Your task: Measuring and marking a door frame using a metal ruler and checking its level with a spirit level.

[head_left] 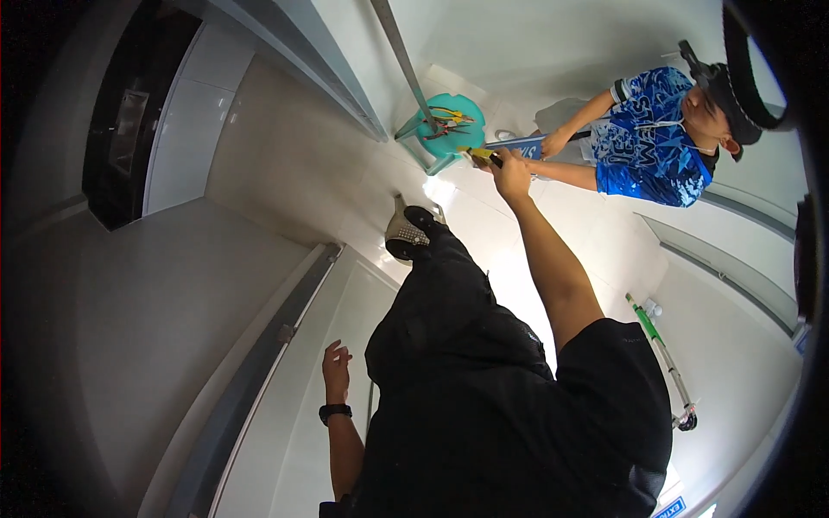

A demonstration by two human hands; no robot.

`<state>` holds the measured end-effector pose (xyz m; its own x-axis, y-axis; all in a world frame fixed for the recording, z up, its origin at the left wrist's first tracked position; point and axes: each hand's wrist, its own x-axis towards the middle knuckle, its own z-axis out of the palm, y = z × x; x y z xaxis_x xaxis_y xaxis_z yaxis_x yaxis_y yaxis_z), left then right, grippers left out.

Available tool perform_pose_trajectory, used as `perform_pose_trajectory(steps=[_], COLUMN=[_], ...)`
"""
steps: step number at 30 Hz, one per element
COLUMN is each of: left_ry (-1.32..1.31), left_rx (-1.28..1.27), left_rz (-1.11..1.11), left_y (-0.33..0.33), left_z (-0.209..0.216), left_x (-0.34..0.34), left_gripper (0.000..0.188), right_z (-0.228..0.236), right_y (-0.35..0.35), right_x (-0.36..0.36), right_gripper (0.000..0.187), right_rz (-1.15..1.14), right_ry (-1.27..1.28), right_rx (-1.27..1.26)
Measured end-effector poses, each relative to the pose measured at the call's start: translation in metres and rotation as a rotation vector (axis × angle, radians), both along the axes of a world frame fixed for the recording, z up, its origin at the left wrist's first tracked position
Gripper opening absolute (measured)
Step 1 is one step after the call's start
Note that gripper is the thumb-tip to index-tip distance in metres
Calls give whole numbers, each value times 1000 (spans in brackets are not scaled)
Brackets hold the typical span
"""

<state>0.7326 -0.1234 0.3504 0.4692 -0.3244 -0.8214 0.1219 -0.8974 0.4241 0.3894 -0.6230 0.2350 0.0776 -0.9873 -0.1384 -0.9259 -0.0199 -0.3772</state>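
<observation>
My right hand (511, 173) reaches forward, closed around a yellow-and-black hand tool (477, 155) whose exact kind I cannot make out. The tool is close to a blue box (525, 148) held by another person (652, 129) in a blue patterned shirt. Whether tool and box touch I cannot tell. My left hand (337, 367) hangs low beside the pale door panel (298, 414), empty, its fingers loosely curled and apart. Ahead of my feet is a teal stool (430, 162) carrying pliers (447, 129) with red handles and a yellow-handled tool (453, 113).
My black shoes rest on a beige studded step (404, 233). A metal pole (397, 43) comes down by the teal stool. A green-and-white pole (663, 350) lies on the right. Walls and a door frame (311, 289) stand close on the left.
</observation>
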Motion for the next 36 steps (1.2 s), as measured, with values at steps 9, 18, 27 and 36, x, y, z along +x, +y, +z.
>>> perform_pose_trajectory(steps=[9, 18, 27, 36], left_ry=[13, -7, -15, -2], left_rx=[9, 28, 32, 8], left_rz=[-67, -104, -121, -137], left_y=[-8, -34, -46, -45], left_z=[14, 48, 52, 49], left_x=[2, -4, -5, -7], left_gripper=[46, 45, 45, 45], right_z=[-9, -47, -29, -32], right_y=[17, 66, 77, 67], right_x=[-33, -115, -110, -121], right_gripper=[28, 37, 34, 32], right_rz=[-100, -263, -286, -295], right_ry=[20, -177, -238, -113], right_rx=[284, 656, 648, 539])
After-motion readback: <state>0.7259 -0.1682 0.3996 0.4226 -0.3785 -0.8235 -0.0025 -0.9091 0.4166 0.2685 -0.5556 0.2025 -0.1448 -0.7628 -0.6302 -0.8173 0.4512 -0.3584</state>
